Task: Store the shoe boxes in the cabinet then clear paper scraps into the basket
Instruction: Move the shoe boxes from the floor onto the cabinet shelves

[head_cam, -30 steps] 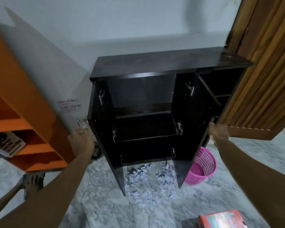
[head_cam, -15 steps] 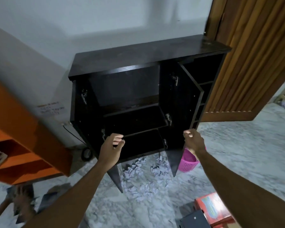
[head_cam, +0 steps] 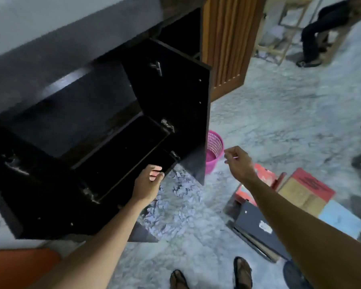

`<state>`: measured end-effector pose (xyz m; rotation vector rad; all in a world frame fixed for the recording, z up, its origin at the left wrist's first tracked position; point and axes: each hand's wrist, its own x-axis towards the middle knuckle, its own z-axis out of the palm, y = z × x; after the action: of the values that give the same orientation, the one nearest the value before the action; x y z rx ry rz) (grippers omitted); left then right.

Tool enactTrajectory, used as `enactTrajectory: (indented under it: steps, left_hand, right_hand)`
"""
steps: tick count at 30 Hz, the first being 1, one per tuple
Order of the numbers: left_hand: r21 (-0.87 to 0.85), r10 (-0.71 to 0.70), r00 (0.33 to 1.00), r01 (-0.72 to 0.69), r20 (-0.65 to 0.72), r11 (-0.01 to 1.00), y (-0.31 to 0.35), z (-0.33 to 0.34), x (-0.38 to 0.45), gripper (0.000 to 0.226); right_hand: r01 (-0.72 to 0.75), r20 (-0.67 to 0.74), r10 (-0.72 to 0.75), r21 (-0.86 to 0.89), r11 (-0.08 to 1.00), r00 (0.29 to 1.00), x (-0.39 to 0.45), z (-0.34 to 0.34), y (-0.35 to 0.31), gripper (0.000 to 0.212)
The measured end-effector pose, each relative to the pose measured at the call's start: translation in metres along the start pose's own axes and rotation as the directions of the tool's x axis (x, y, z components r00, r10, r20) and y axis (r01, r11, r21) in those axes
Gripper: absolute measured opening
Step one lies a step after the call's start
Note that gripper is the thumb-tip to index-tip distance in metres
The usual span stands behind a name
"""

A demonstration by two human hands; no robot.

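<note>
Boxes [head_cam: 258,224] lie right of the open cabinet [head_cam: 104,130]; your left hand [head_cam: 147,184] and right hand [head_cam: 239,161], fingers loosely curled, hold nothing. Grip one squarely with both.

No text, brand or number can be read anywhere: the dark print on the lid of the red and tan shoe box [head_cam: 306,187] and the pale sticker [head_cam: 265,226] on the black shoe box [head_cam: 258,228] are both too blurred to make out.
</note>
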<state>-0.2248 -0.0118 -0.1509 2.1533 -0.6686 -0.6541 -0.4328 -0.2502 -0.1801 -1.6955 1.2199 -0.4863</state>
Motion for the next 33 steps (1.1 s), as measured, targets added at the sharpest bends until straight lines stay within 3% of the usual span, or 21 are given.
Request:
enactTrajectory:
  steps: [7, 16, 26, 33]
  left_hand:
    - [0.160, 0.016, 0.929, -0.080, 0.369, 0.984, -0.003, 0.084, 0.014, 0.017]
    - [0.271, -0.055, 0.815, -0.128, 0.577, 0.954, -0.018, 0.215, 0.028, 0.012]
    - [0.249, -0.043, 0.717, -0.185, 0.696, 0.951, -0.144, 0.417, 0.079, 0.005]
    - [0.203, -0.011, 0.719, -0.181, 0.695, 0.962, -0.269, 0.556, 0.119, 0.042]
  right_hand:
    - [-0.307, -0.174, 0.311, 0.051, 0.950, 0.934, -0.070, -0.051, 0.090, 0.020]
    - [-0.588, -0.319, 0.571, 0.051, 0.807, 0.756, -0.124, -0.078, 0.236, 0.021]
    - [-0.659, -0.446, 0.637, 0.128, 0.741, 0.629, -0.105, -0.033, 0.449, 0.017]
    - [-0.597, -0.679, 0.541, 0.186, 0.780, 0.496, -0.080, 0.002, 0.621, 0.045]
